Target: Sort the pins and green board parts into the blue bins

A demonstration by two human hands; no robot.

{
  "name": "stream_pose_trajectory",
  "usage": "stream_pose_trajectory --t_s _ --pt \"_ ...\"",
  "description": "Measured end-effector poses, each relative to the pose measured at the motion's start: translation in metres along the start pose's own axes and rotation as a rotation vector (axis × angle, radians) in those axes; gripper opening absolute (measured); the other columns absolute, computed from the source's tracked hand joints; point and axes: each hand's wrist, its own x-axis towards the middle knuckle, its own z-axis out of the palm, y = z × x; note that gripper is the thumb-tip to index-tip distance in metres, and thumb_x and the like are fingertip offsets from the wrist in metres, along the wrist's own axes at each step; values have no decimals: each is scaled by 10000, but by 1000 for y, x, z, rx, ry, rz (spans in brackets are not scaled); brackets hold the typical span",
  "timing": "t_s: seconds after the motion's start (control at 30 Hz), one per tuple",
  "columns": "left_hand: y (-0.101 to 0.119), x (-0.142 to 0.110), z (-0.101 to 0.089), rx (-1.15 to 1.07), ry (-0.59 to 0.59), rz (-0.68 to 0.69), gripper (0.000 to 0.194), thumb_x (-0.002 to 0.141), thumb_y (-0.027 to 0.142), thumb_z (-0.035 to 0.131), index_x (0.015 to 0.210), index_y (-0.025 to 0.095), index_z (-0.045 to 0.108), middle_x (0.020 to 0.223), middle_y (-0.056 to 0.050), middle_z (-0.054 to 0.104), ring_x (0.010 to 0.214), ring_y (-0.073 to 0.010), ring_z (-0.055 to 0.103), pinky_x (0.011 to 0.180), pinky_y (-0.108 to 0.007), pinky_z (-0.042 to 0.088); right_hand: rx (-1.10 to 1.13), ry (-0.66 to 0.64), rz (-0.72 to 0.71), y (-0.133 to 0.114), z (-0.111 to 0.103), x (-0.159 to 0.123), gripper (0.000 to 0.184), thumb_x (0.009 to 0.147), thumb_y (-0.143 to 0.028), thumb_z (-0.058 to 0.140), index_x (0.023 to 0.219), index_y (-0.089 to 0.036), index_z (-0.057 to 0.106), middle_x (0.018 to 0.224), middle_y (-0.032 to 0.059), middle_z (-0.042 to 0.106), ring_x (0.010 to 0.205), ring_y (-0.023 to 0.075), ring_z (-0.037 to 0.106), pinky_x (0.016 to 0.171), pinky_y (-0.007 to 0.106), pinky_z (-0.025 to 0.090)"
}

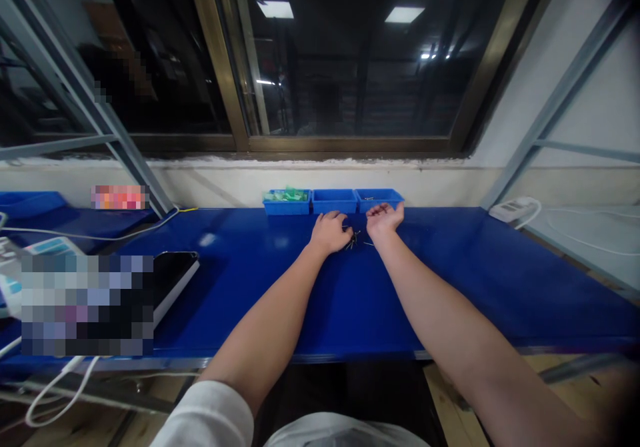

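My left hand (329,233) is low over the blue table, palm down, with its fingers bent and a gap between thumb and forefinger. Just right of its thumb lies a small scattered heap of thin metal pieces (353,240), perhaps nails or screws; they are too small to tell. Palm up, my right hand (385,221) rests in front of the right blue bin (395,201), its fingers slightly curled and apart. Nothing shows in its palm. One more thin metal piece (369,244) lies beside its wrist.
Along the wall stand a middle blue bin (334,201) and a left bin (270,205) holding green packets (291,195). A dark flat device (176,267) lies at left, partly blurred. A white power strip (513,209) sits at right. Grey metal posts (145,173) rise beside the table.
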Motion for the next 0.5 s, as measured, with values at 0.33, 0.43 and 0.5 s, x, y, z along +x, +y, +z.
stream_pose_trajectory --t_s 0.33,0.43,0.5 --pt "33 -11 -2 -86 -287 542 315 842 390 428 1085 322 617 1379 16 412 1306 -199 299 1096 -424 121 -160 137 33 -33 -24 19 485 824 -570 -2 608 -223 258 424 -58 295 307 90 302 319 217 239" --pt "30 -8 -2 -105 -251 522 243 828 354 471 933 297 682 1299 -2 504 1250 -191 383 1088 -412 158 -193 71 16 -28 -21 20 497 820 -596 31 613 -223 286 426 -56 328 314 88 325 323 214 254" --pt "25 -7 -1 -106 -221 490 225 820 324 486 900 279 691 1228 -19 557 1187 -182 448 1084 -406 180 -194 53 23 -25 -20 19 492 824 -603 86 619 -223 323 432 -57 352 324 85 342 322 207 255"
